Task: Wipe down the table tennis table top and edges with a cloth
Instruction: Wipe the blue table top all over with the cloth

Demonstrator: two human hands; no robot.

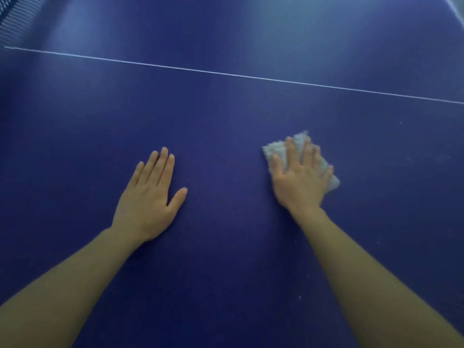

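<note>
The dark blue table tennis table top (226, 126) fills the whole view. A small pale grey cloth (275, 149) lies flat on it right of centre. My right hand (301, 179) presses down on the cloth with straight, spread fingers, and the cloth shows past the fingertips and at the hand's right side. My left hand (150, 197) rests flat on the bare surface about a hand's width to the left, fingers straight and together, thumb out. Both forearms reach in from the bottom of the view.
A thin white centre line (226, 74) crosses the table from upper left to right, beyond both hands. The net (6, 18) shows at the top left corner. A white edge line (453, 2) is visible at the top right. Small pale specks dot the surface at right.
</note>
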